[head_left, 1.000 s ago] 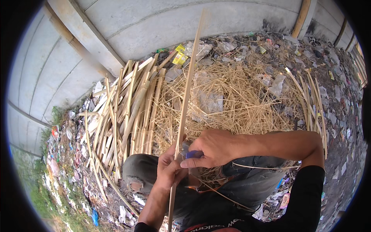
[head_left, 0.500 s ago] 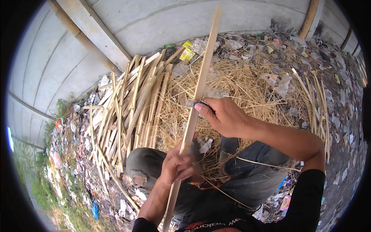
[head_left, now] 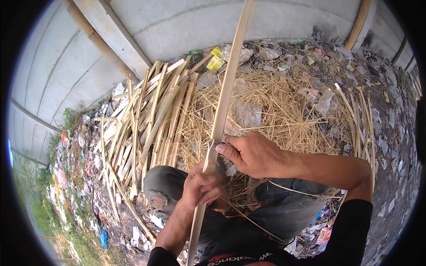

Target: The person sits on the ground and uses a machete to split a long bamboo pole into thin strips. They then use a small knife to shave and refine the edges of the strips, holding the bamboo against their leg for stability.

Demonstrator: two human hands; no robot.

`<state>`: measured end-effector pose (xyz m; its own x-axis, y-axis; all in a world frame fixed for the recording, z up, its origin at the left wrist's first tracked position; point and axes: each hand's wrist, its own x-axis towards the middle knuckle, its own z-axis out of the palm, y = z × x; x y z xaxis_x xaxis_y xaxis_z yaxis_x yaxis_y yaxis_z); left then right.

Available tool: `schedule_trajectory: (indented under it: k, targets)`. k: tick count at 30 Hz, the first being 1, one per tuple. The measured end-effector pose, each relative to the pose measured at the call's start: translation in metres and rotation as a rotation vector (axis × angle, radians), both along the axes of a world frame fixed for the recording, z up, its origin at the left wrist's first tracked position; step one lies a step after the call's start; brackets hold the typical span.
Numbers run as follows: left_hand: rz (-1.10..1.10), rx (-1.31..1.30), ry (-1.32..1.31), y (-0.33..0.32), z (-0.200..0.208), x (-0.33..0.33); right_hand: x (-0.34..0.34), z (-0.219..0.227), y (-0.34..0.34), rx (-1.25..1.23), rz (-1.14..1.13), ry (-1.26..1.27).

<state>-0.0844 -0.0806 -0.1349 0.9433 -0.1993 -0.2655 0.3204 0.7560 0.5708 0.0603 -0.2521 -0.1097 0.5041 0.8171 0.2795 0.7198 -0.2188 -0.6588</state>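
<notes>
A long, pale bamboo strip (head_left: 228, 75) runs from my lap up past the top edge of the view. Its lower part is gripped by my left hand (head_left: 202, 186), with the fingers wrapped around it. Just above, my right hand (head_left: 255, 155) is closed on a small knife (head_left: 213, 145), whose blade lies against the strip. The knife's handle is mostly hidden in my fist. Both hands are over my bent legs.
Many split bamboo strips (head_left: 153, 115) are heaped on the left. Thin shavings (head_left: 284, 111) cover the ground ahead. A smaller bunch of strips (head_left: 361, 119) lies on the right. Litter surrounds everything, and a grey panel wall (head_left: 177, 29) stands behind.
My right hand has moved down along the strip toward my left hand, bringing the knife with it. The strip's top has shifted up out of view. My left hand is almost unmoved.
</notes>
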Motion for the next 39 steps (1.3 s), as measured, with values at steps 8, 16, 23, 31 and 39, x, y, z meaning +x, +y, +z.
schedule_trajectory:
  k: [8, 16, 23, 31, 39]
  targets:
    - [0.089, 0.041, -0.018, 0.004, -0.012, -0.004, 0.002, 0.018, 0.004, -0.134, 0.023, 0.149]
    - [0.131, 0.120, 0.027, -0.004, -0.004, 0.000, 0.008, 0.006, 0.008, -0.179, 0.042, 0.332]
    - [0.103, 0.126, 0.073, -0.002, -0.006, 0.000, 0.029, -0.003, 0.006, -0.224, 0.267, 0.655]
    - [0.264, 0.124, 0.043, 0.009, 0.000, 0.000, 0.040, 0.004, -0.019, -0.051, 0.370, 1.075]
    - [0.229, 0.451, 0.023, -0.013, -0.006, 0.009, 0.015, 0.003, 0.007, 0.033, 0.028, 0.419]
